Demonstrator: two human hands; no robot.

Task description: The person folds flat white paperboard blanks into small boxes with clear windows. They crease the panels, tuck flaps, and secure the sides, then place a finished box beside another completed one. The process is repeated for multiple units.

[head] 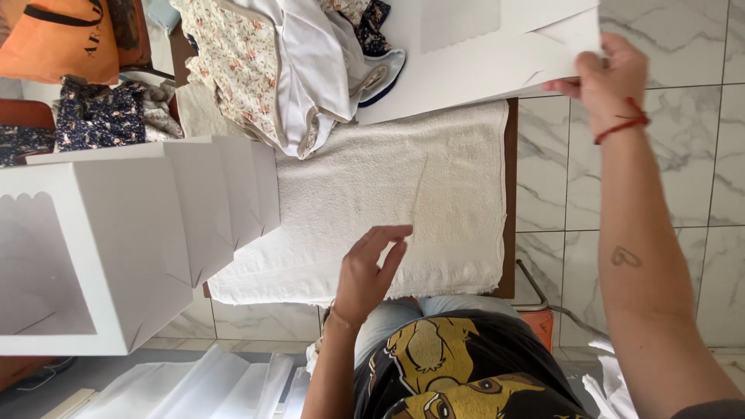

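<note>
My right hand reaches far forward and grips the corner of a flat white cardboard box with a scalloped window, holding it above the far end of the table. A red string circles that wrist. My left hand hovers open, fingers apart, just above the near part of a cream towel spread over the small table. It holds nothing.
White windowed boxes stand in a row at the left. Folded garments lie piled at the towel's far end, with dark floral fabric and an orange bag behind. Clear plastic bags lie near left. Marble floor tiles show at right.
</note>
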